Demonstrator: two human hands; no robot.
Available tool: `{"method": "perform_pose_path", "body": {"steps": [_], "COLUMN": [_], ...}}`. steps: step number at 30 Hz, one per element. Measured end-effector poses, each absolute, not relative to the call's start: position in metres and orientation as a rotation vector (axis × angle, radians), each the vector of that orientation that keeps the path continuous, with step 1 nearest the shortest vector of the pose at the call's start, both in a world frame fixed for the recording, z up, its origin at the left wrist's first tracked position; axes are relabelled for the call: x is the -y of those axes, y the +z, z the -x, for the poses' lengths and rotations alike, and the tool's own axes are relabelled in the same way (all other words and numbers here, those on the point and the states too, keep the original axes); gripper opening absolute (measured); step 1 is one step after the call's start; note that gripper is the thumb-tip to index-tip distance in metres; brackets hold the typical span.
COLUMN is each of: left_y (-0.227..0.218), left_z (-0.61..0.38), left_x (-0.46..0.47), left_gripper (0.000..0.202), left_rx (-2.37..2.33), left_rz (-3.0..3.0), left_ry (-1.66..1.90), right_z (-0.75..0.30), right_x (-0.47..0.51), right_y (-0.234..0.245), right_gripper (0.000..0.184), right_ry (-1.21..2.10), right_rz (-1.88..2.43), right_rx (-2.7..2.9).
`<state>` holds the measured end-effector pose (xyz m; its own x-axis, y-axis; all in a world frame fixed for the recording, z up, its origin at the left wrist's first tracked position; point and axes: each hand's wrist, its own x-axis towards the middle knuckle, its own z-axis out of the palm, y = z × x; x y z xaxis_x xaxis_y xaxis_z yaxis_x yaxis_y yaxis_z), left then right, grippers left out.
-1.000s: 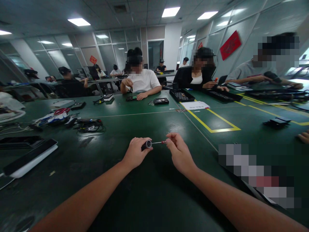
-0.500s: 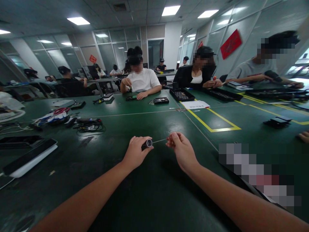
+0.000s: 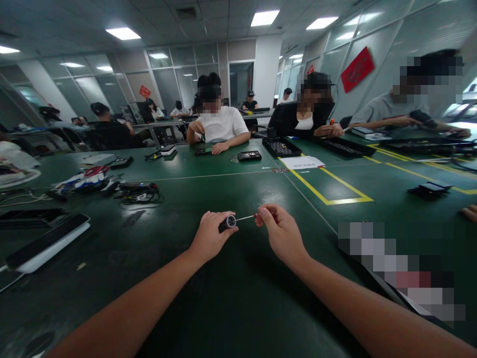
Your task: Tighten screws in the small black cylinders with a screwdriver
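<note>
Over a long green tabletop (image 3: 223, 189) in a busy workroom, the left hand (image 3: 208, 236) is closed around a black handle (image 3: 228, 222). The right hand (image 3: 281, 231) pinches a thin metal shaft (image 3: 244, 218), which lies level between the two hands and meets the handle's end.

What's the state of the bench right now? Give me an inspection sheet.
Surface: green table, with yellow tape lines at right.
Job's things: black handle with a thin metal shaft sticking out of its end, held between both hands.
Clutter: flat black-and-white device at left; black tray and white paper further off; small black item at right.
Hands: left hand grips the black handle; right hand pinches the shaft's red-tipped end.
Cables: black cable bundle at left.
Surroundings: other people seated across the table; glass partitions; red wall sign.
</note>
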<state>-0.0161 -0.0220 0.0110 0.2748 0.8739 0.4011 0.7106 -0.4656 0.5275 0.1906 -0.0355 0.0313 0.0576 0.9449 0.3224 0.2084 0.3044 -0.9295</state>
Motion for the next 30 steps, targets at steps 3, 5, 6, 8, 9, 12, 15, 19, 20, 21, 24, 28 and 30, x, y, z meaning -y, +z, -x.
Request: {"method": "perform_pose_path", "body": {"steps": [3,5,6,8,9,12,15,19,20,21,24,28,30], "left_y": [0.0105,0.0094,0.0089,0.0083,0.0083,0.0085,0.0081,0.0072,0.0072,0.0072,0.0076,0.0078,0.0075], "left_z": [0.0165,0.0174,0.0178,0.0184,0.0185,0.0186,0.0187,0.0187,0.0186,0.0185,0.0178,0.0175,0.0178], "left_x": [0.0219,0.0215,0.0214,0.0213,0.0214,0.0218,0.0222,0.0223,0.0221,0.0219,0.0213,0.0216,0.0218], "left_gripper": [0.032,0.033,0.033,0.033,0.033,0.033,0.033,0.033,0.033,0.033,0.034,0.033,0.033], "left_rx": [-1.452,-1.452,-1.453,-1.457,-1.46,-1.462,-1.458,-1.462,-1.462,-1.462,-1.467,-1.493,-1.495], "left_rz": [-2.309,-2.311,-2.31,-2.306,-2.304,-2.303,-2.311,-2.316,-2.317,-2.318,-2.316,-2.304,-2.302], "left_ry": [0.974,0.973,0.971,0.962,0.961,0.954,0.954,0.963,0.965,0.966,0.962,0.959,0.956], "right_z": [-0.1909,-0.1908,-0.1907,-0.1908,-0.191,-0.1922,-0.1933,-0.1927,-0.1921,-0.1915,-0.1897,-0.19,-0.1913], "right_x": [0.0355,0.036,0.0363,0.0366,0.0366,0.0364,0.0371,0.0405,0.0415,0.0424,0.0441,0.0435,0.0427], "right_y": [0.031,0.0307,0.0303,0.0291,0.0284,0.027,0.0282,0.033,0.0339,0.0344,0.0335,0.0301,0.0297], "right_gripper": [0.028,0.028,0.028,0.028,0.029,0.034,0.031,0.024,0.024,0.023,0.027,0.04,0.045], "right_ry": [0.842,0.868,0.877,0.889,0.895,0.894,0.817,0.721,0.713,0.707,0.733,0.782,0.783], "right_rz": [1.131,1.114,1.109,1.109,1.112,1.134,1.197,1.27,1.271,1.266,1.207,1.118,1.122], "right_rx": [1.412,1.424,1.428,1.411,1.397,1.388,1.474,1.549,1.556,1.558,1.527,1.443,1.424]}}
